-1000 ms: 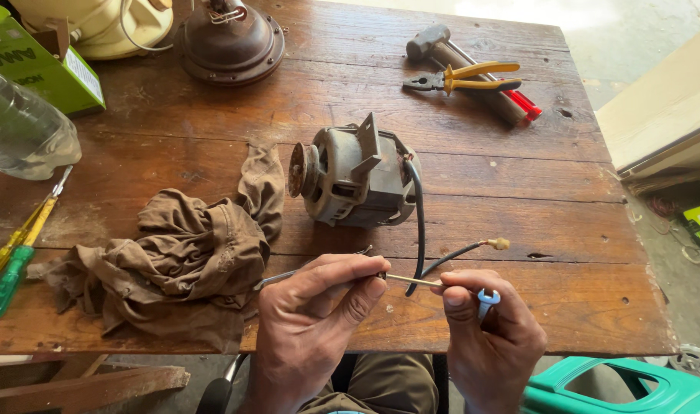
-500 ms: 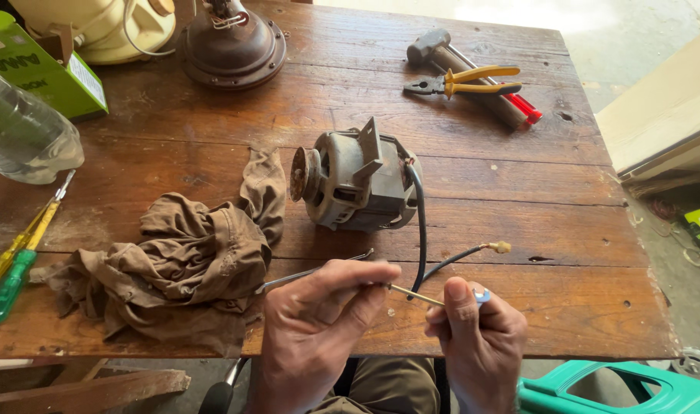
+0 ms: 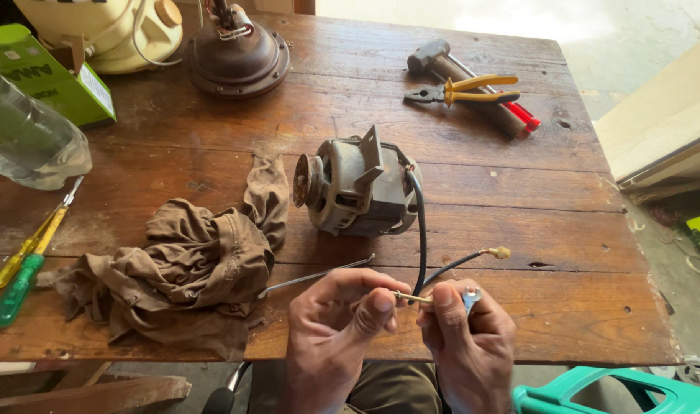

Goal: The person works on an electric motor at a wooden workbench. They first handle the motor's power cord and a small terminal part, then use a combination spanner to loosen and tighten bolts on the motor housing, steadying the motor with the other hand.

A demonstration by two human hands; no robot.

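**Bare wire end pinched between both hands, in front of the motor**

The left hand pinched the thin brass-coloured wire end between thumb and forefinger, fingers closed tight. The right hand closed on the same wire, with a small blue piece caught in its fingers. Both worked just in front of the grey motor, whose black cables ran down to them. A steady pinch close to the tip, wrists braced on the wooden table, would likely serve best. Left of the motor lay a brown rag; far left, a clear plastic bottle, contents unclear, and a green box, closed.
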